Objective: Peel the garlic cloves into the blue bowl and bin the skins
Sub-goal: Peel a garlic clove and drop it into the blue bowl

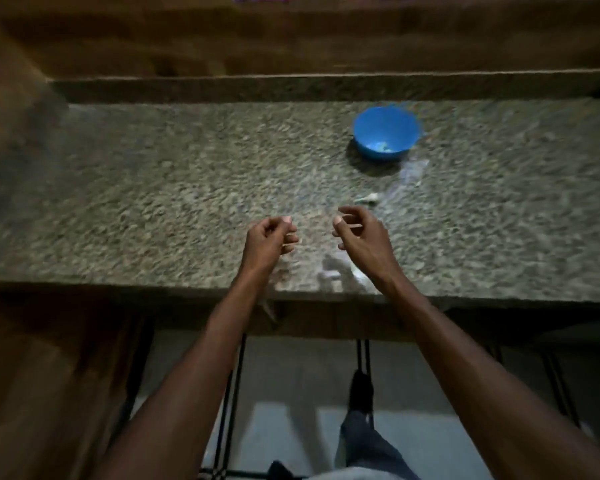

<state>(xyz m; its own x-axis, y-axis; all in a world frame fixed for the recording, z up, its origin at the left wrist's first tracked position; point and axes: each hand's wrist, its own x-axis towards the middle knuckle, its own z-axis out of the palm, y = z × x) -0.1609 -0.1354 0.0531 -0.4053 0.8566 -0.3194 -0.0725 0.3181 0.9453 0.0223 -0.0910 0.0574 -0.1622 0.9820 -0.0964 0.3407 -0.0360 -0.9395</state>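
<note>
1. One blue bowl sits far right on the speckled stone surface, with pale bits inside, too blurred to name.
2. Small pale scraps lie between the bowl and the hands.
3. Both hands hover apart above the near edge: left hand and right hand, fingers loosely curled, holding nothing I can make out.

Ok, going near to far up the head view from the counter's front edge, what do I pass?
Counter front edge → pale scraps → left hand and right hand side by side → small pale piece → blue bowl → raised back ledge.
</note>
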